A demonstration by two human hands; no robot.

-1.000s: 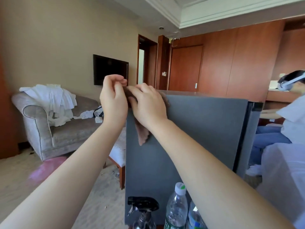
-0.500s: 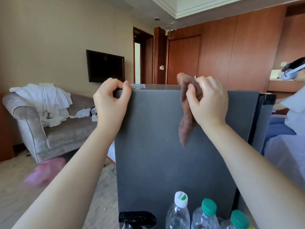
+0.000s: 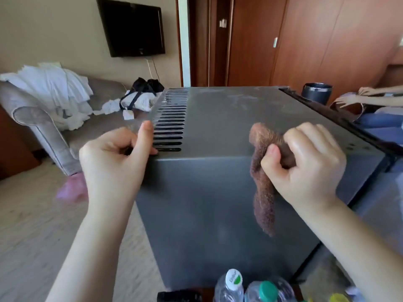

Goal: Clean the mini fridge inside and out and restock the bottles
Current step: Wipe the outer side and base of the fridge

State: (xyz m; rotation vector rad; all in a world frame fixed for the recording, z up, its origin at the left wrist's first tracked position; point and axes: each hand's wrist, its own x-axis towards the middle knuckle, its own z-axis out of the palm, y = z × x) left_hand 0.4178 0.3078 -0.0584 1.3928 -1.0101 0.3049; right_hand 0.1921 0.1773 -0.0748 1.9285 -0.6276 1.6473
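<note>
Plastic bottles [image 3: 229, 286], capped, below grey fridge [image 3: 207, 205]

the left hand [image 3: 113, 162] and right hand [image 3: 305, 166] are bare. the left forearm [image 3: 93, 247] and right forearm [image 3: 349, 247] are uncovered down to the lower edge. thumbnails are trimmed short and plain. light gleams on the right hand's back.

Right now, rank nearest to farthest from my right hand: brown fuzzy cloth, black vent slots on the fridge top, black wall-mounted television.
1. Brown fuzzy cloth: in the right hand.
2. Black vent slots: left, fridge top.
3. Black television: far wall.
</note>
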